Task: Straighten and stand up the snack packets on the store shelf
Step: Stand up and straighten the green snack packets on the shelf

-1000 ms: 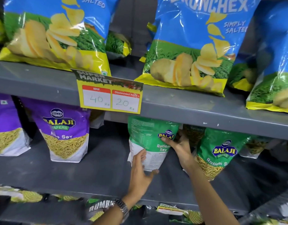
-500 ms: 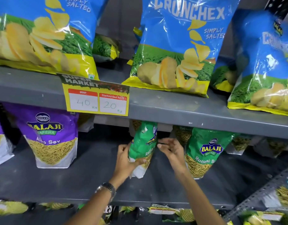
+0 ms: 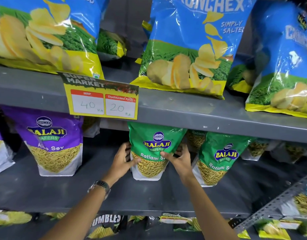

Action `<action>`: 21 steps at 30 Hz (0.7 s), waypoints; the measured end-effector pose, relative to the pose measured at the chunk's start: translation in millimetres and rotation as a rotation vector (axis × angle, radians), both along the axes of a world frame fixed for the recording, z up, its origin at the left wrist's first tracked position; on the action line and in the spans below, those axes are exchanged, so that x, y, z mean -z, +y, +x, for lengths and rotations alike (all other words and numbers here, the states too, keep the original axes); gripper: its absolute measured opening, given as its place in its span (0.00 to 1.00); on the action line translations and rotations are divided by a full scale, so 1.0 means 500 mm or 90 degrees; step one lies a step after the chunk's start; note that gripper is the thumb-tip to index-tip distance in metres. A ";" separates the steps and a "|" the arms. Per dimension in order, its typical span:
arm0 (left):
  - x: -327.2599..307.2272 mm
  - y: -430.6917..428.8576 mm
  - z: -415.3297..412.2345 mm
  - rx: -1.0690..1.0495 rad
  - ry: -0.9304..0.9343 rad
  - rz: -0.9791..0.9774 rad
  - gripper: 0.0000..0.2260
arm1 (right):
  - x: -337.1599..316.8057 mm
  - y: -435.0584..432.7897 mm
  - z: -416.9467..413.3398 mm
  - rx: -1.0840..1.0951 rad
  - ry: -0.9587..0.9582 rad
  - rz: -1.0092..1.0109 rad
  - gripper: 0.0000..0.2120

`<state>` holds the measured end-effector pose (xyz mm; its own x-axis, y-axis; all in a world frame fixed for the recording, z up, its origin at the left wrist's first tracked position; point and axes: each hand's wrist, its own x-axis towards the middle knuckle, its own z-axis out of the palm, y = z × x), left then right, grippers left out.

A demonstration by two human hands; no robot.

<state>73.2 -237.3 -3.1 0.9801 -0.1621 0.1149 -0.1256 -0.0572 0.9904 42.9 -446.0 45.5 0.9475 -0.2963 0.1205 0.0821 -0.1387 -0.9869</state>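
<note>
Both hands clasp one green plastic Ratlami Sev packet (image 3: 153, 149) standing upright, front out, on the grey metal middle shelf (image 3: 62, 193) — left hand (image 3: 122, 161) gripping its left edge, right hand (image 3: 179, 160) its right. A second green packet (image 3: 220, 156) stands just beside it, a purple Aloo Sev packet (image 3: 53, 142) well apart.

Green packet (image 3: 156, 146) at centre: glossy plastic film, crinkled, glare at top. Blue chip bags (image 3: 192, 45) at 12 o'clock: shiny, wrinkled plastic. Shelf (image 3: 184, 111): grey painted metal, matt, scuffed. Price tag (image 3: 101, 99): matt paper. Watch (image 3: 100, 187) at 7 o'clock: polished metal.
</note>
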 end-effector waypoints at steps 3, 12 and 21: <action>0.006 -0.015 -0.022 -0.031 -0.033 -0.032 0.29 | 0.004 0.002 -0.001 0.006 -0.018 0.015 0.28; 0.009 -0.241 -0.173 -0.181 -0.136 -0.096 0.18 | -0.025 -0.112 -0.090 0.548 -0.297 -0.142 0.19; -0.086 -0.395 -0.071 0.182 0.109 0.074 0.25 | -0.001 -0.357 -0.061 0.220 0.080 0.088 0.20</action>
<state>37.8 -434.8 39.7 0.8967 -0.4347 -0.0833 0.0151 -0.1581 0.9873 12.2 -624.5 46.2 0.7941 -0.6054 -0.0538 -0.0689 -0.0017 -0.9976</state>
